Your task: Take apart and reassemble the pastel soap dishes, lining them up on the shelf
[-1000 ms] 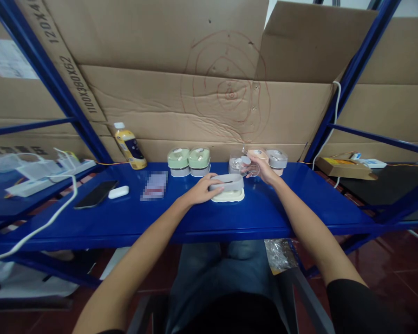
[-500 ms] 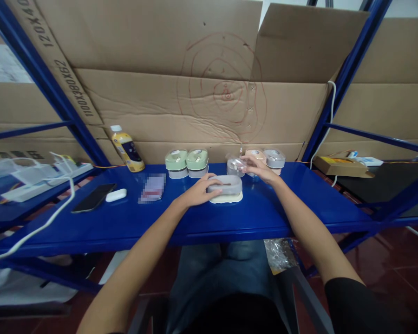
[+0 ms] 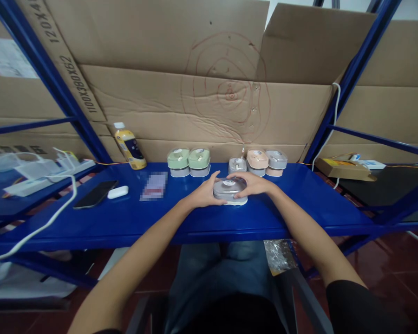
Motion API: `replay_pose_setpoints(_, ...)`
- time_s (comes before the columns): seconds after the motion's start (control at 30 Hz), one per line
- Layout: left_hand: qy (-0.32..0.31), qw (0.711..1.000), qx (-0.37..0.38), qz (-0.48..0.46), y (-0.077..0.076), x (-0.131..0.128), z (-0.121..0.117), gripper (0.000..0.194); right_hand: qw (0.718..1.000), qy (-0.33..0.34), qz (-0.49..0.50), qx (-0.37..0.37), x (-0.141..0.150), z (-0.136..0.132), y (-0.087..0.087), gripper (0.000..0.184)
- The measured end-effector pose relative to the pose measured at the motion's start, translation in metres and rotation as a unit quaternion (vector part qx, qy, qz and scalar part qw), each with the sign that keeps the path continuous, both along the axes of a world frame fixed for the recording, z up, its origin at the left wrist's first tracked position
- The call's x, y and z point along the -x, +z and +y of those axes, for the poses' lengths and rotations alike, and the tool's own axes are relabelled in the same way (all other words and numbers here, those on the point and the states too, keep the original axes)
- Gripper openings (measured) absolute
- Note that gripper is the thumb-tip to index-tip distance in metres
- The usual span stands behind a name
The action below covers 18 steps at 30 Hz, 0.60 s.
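A small grey lidded container (image 3: 230, 189) on a cream base sits on the blue shelf (image 3: 132, 218) in front of me. My left hand (image 3: 205, 192) grips its left side with fingers curled. My right hand (image 3: 252, 184) holds its right side, fingers over the clear lid. Behind it stand a small grey container (image 3: 237, 165), a peach one (image 3: 257, 161) and another grey one (image 3: 276, 161). Two green containers (image 3: 188, 161) stand to the left of those.
A yellow drink bottle (image 3: 129, 146) stands at the back left. A black phone (image 3: 95, 193), a white earbud case (image 3: 118, 191) and a blurred card (image 3: 154, 185) lie on the shelf. White cables and a power strip (image 3: 45, 174) lie at far left. Cardboard lines the back.
My right hand came back from the rear row with a clear lid and set it on the grey container. Both hands now clasp that container.
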State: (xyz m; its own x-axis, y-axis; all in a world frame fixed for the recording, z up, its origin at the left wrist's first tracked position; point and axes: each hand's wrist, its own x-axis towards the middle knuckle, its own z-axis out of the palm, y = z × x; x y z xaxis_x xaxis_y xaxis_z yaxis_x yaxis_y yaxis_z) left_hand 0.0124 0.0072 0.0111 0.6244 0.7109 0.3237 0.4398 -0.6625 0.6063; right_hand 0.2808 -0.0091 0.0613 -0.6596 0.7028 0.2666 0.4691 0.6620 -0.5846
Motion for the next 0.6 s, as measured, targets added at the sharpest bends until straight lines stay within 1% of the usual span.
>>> replay_pose_setpoints(0.1, -0.002, 1.0, -0.02, 0.016, 0.004, -0.001, -0.005, 0.133, 1.0, -0.004, -0.006, -0.007, 0.001, 0.0, -0.001, 0.079)
replay_pose_setpoints(0.23, 0.01, 0.998, -0.039, 0.052, 0.009, -0.001, -0.01, 0.126, 1.0, -0.004, -0.007, -0.004, 0.001, 0.001, -0.002, 0.078)
replay_pose_setpoints(0.43, 0.023, 0.993, -0.054, 0.098, 0.011, 0.0, -0.013, 0.118, 1.0, -0.008, 0.002, 0.004, 0.001, 0.003, -0.004, 0.08)
replay_pose_setpoints(0.5, 0.021, 0.993, -0.059, 0.104, 0.011, 0.0, -0.013, 0.115, 1.0, -0.008, 0.009, 0.013, 0.001, 0.004, -0.004, 0.081)
replay_pose_setpoints(0.6, 0.017, 0.994, -0.066, 0.088, 0.011, 0.001, -0.011, 0.113, 0.999, -0.012, 0.016, 0.029, 0.001, 0.005, -0.005, 0.08)
